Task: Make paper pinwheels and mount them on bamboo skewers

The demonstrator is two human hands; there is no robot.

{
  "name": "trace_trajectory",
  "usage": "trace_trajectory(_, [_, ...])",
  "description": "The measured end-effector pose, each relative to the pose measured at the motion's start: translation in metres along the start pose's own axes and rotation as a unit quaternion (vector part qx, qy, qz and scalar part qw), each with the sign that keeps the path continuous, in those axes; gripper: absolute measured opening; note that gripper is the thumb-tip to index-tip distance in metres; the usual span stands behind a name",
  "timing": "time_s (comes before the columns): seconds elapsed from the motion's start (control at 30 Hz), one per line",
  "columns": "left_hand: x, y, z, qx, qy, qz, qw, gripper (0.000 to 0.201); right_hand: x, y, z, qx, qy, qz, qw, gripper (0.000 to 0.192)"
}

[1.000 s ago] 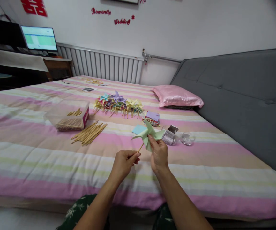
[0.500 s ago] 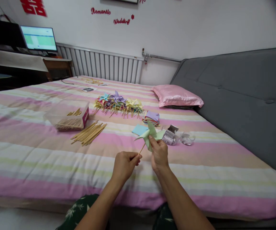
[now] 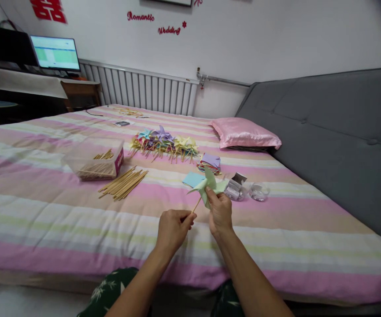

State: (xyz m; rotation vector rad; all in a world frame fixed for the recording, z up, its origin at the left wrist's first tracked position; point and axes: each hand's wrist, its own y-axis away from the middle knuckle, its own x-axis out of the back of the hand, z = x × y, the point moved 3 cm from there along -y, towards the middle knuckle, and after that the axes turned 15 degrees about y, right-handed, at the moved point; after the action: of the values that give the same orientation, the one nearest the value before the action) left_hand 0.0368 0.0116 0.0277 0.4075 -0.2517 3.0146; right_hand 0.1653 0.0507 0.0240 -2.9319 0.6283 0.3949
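Note:
Above the front part of the bed, a pale green paper pinwheel (image 3: 208, 186) is held between my two hands. My left hand (image 3: 174, 229) pinches its thin wooden stick (image 3: 196, 205) low down. Thumb on the middle of the blades, my right hand (image 3: 220, 212) grips the pinwheel's head from the right; its other fingers are partly behind the paper. Just beyond lies a light blue paper sheet (image 3: 193, 179). Close to the right hand are a clear plastic pack (image 3: 234, 190) and a small clear round container (image 3: 258, 192).
A heap of colourful pinwheels (image 3: 164, 141) lies farther back, beside a stack of cut paper (image 3: 209, 163). Loose sticks (image 3: 124, 184) lie left, next to a clear box (image 3: 91, 165) holding more sticks. A pink pillow (image 3: 245, 133) rests by the grey headboard (image 3: 335, 119).
Hardly anything differs. Both hands keep the same hold on the pinwheel, and the whole view has shifted by a few pixels.

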Motion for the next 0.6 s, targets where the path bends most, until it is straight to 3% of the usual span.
trace_trajectory(0.6, [-0.0015, 0.0025, 0.0006, -0.004, -0.038, 0.009, 0.999, 0.030, -0.0018, 0.0009, 0.0018, -0.034, -0.039, 0.008, 0.999, 0.025])
